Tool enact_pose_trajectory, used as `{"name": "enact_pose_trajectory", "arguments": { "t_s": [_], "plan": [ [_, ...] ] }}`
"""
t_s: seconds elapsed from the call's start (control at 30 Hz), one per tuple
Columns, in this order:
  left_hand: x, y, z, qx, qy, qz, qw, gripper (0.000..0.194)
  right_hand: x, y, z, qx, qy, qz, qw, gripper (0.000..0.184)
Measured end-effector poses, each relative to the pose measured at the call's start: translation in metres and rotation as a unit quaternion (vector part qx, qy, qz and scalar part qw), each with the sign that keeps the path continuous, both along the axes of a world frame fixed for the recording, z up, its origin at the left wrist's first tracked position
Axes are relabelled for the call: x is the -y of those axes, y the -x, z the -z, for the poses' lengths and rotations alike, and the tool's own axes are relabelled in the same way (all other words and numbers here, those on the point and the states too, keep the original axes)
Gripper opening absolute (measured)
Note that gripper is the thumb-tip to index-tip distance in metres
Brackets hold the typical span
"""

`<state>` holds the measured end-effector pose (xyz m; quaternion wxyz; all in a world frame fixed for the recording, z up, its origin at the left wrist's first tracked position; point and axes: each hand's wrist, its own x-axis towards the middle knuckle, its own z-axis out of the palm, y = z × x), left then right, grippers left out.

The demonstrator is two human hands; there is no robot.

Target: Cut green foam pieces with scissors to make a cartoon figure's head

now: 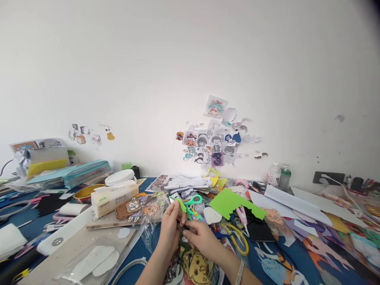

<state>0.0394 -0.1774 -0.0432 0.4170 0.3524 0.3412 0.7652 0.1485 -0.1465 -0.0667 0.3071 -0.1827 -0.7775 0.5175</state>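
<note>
My left hand (170,223) is closed, its fingertips pinching a small bright green piece (180,204) that looks cut from a sheet. Close beside it, my right hand (199,236) has its fingers curled in towards the left hand. A small dark thing shows between the two hands, too hidden to name. Just behind the fingers lies a pair of teal-handled scissors (194,200); whether a hand touches it I cannot tell. To the right is a larger bright green sheet (227,202) with a ragged cut edge. Printed cutouts (196,266) lie beneath my wrists.
A tissue pack (114,198) and a cartoon board (130,215) stand on the left. Yellow-handled scissors (245,245) and a pink tool (242,219) lie to the right. Two bottles (274,174) stand by the wall. Paper scraps crowd the blue table (130,247).
</note>
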Motion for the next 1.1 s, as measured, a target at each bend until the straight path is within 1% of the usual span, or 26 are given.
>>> {"name": "enact_pose_trajectory", "arguments": {
  "t_s": [0.07, 0.17, 0.27, 0.3, 0.37, 0.4, 0.47, 0.53, 0.57, 0.63, 0.7, 0.8, 0.9, 0.97, 1.1],
  "plan": [
    [-0.001, 0.003, -0.002, 0.012, 0.001, 0.0, 1.0, 0.032, 0.003, -0.008, -0.004, 0.044, -0.013, 0.009, 0.999, 0.023],
    [-0.001, 0.01, -0.005, 0.033, -0.011, -0.024, 0.999, 0.032, 0.01, -0.024, -0.016, 0.109, -0.066, 0.018, 0.992, 0.026],
    [-0.001, 0.021, -0.006, 0.045, -0.018, -0.065, 0.997, 0.036, 0.016, -0.037, -0.032, 0.125, -0.096, 0.006, 0.987, 0.034],
    [0.0, 0.023, -0.006, 0.043, -0.018, -0.075, 0.996, 0.037, 0.016, -0.04, -0.036, 0.113, -0.105, 0.003, 0.988, 0.032],
    [0.001, 0.026, -0.007, 0.031, -0.009, -0.083, 0.996, 0.034, 0.016, -0.042, -0.044, 0.064, -0.101, 0.012, 0.993, 0.022],
    [0.002, 0.026, -0.008, 0.024, -0.003, -0.082, 0.996, 0.033, 0.014, -0.042, -0.048, 0.031, -0.081, 0.019, 0.996, 0.02],
    [0.004, 0.023, -0.009, -0.007, 0.017, -0.063, 0.998, 0.03, 0.012, -0.043, -0.051, -0.055, -0.009, 0.031, 0.998, 0.022],
    [0.006, 0.019, -0.009, -0.078, 0.056, -0.01, 0.995, 0.032, 0.009, -0.043, -0.052, -0.15, 0.057, 0.034, 0.986, 0.023],
    [0.007, 0.017, -0.009, -0.117, 0.077, 0.02, 0.99, 0.034, 0.008, -0.044, -0.052, -0.19, 0.071, 0.039, 0.978, 0.024],
    [0.008, 0.013, -0.008, -0.186, 0.107, 0.07, 0.974, 0.038, 0.006, -0.043, -0.05, -0.231, 0.058, 0.057, 0.97, 0.027],
    [0.009, 0.01, -0.008, -0.227, 0.112, 0.092, 0.963, 0.039, 0.006, -0.041, -0.047, -0.209, 0.024, 0.082, 0.974, 0.025],
    [0.011, 0.008, -0.009, -0.289, 0.112, 0.116, 0.944, 0.039, 0.007, -0.034, -0.041, -0.127, -0.029, 0.116, 0.985, 0.021],
    [0.013, 0.007, -0.011, -0.328, 0.117, 0.122, 0.93, 0.038, 0.007, -0.028, -0.036, -0.067, -0.051, 0.135, 0.987, 0.021],
    [0.013, 0.006, -0.012, -0.342, 0.124, 0.118, 0.924, 0.038, 0.006, -0.026, -0.034, -0.058, -0.047, 0.141, 0.987, 0.021],
    [0.012, 0.007, -0.009, -0.359, 0.128, 0.114, 0.917, 0.039, 0.0, -0.024, -0.035, -0.089, -0.058, 0.144, 0.984, 0.016]
  ]
}}
